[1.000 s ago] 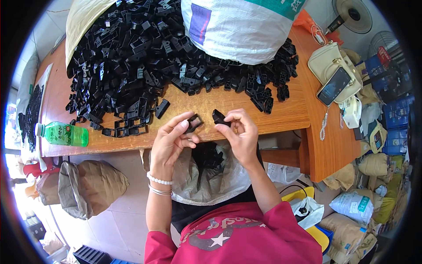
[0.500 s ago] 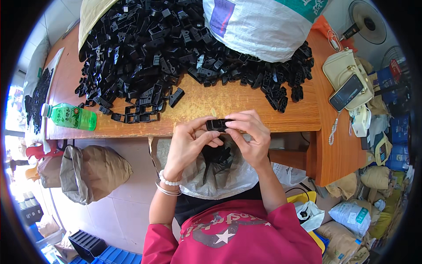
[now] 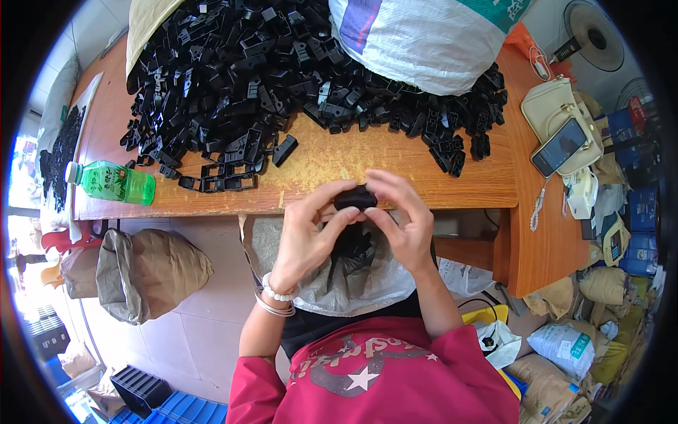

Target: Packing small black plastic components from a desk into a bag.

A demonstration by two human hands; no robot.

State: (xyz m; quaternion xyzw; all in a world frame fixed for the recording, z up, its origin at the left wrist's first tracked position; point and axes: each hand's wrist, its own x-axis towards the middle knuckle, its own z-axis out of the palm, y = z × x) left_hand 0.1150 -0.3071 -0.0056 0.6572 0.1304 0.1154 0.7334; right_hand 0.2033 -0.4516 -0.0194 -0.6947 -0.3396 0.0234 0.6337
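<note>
Between my two hands, just past the table's near edge, is a small black plastic part (image 3: pixel 355 198). My left hand (image 3: pixel 311 226) grips its left side between thumb and fingers. On the other side, my right hand (image 3: pixel 402 220) pinches it with thumb and fingertips. Below the hands, a pale woven sack (image 3: pixel 311 288) hangs open at my lap with dark pieces (image 3: pixel 351 254) inside. A large heap of similar black plastic parts (image 3: pixel 233 92) covers the far table, and a single loose part (image 3: pixel 284 150) lies at its near side.
The wooden table (image 3: pixel 318 166) carries a green drink bottle (image 3: pixel 116 184) at left and a white woven bag (image 3: pixel 402 49) at the back. A phone (image 3: pixel 558 147) rests on a cream handbag (image 3: pixel 544 106) at right. Brown paper sacks (image 3: pixel 162 275) stand on the floor at left.
The black part has been turned between my fingers and now shows a smooth, solid face instead of its open frame side. Both hands remain in nearly the same place.
</note>
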